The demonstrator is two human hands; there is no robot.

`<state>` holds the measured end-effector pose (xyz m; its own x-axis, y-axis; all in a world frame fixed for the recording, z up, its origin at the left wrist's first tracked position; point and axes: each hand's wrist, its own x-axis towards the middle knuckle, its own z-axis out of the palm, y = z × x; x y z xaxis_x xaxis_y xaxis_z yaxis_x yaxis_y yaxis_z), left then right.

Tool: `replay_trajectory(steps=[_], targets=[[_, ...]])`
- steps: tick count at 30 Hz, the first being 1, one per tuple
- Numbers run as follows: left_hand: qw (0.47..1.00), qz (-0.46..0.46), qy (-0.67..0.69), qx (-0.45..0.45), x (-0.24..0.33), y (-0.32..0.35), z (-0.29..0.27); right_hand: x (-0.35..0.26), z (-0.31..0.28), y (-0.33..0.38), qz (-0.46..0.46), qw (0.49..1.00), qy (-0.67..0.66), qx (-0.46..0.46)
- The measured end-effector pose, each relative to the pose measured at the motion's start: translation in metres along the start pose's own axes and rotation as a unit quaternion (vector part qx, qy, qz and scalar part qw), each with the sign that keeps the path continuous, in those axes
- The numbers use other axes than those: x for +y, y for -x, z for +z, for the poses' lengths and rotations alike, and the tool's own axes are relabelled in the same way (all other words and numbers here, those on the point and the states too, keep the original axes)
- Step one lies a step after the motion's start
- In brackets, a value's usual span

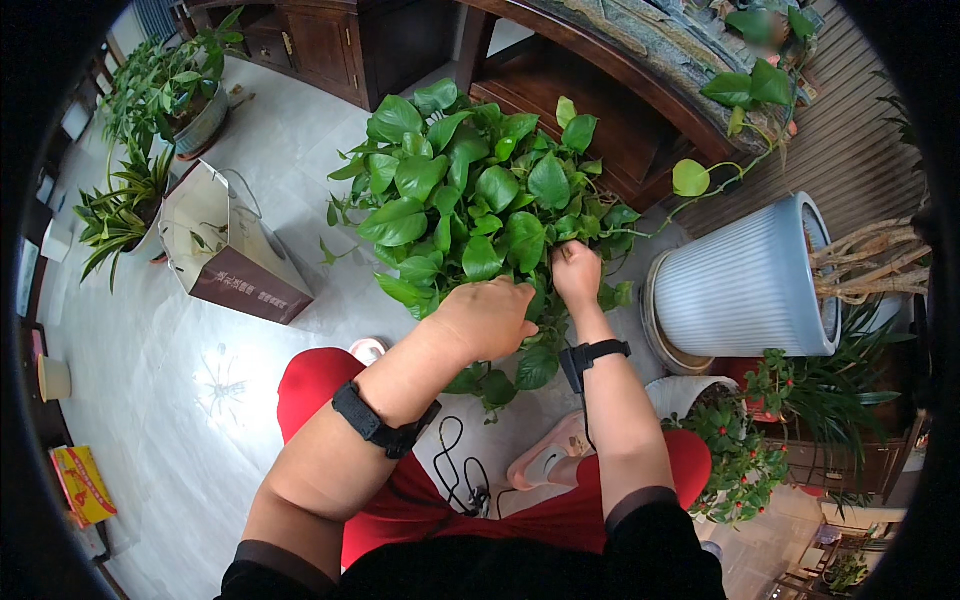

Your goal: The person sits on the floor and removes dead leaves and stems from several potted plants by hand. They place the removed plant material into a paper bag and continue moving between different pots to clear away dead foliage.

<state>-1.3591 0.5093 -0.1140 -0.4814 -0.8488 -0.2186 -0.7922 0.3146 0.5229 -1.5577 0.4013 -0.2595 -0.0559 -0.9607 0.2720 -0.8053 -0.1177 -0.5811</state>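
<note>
A bushy pothos plant with broad, glossy green leaves stands on the floor in front of me; its foliage hides its pot. My left hand reaches into the near side of the leaves, fingers curled. What lies between them is hidden. Just to its right, my right hand is closed in a pinch at the plant's right side, among the stems; I cannot make out what it grips. Yellow-green leaves hang on a long vine running right from the plant. Both forearms wear black straps.
A paper bag with some plant bits inside stands to the left. On the right, a ribbed white-blue pot sits on a saucer, near a red-flowered plant. A dark wooden cabinet stands behind. Black cable lies between my feet.
</note>
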Motion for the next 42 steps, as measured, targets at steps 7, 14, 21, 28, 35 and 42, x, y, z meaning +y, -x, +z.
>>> replay_trajectory(steps=[7,14,21,28,35,42], targets=[[1.000,-0.004,0.003,-0.007,0.001,-0.001,0.001,0.016,-0.030,0.008,0.122,0.950,-0.279,0.070],[1.000,0.008,0.018,-0.002,0.003,0.000,-0.003,-0.010,-0.067,0.004,0.155,0.857,-0.489,0.052],[0.987,-0.046,0.066,0.141,-0.017,0.024,-0.038,-0.129,-0.107,-0.020,0.047,0.868,-0.494,-0.008],[0.760,-0.344,-0.053,0.549,-0.152,0.103,-0.099,-0.209,-0.091,-0.022,-0.021,0.856,-0.501,-0.123],[0.732,-0.530,0.079,0.420,-0.265,0.135,-0.072,-0.219,-0.066,0.034,0.035,0.830,-0.495,-0.257],[0.831,-0.425,-0.098,0.347,-0.332,0.144,-0.050,-0.266,-0.061,0.062,0.036,0.799,-0.507,-0.321]])
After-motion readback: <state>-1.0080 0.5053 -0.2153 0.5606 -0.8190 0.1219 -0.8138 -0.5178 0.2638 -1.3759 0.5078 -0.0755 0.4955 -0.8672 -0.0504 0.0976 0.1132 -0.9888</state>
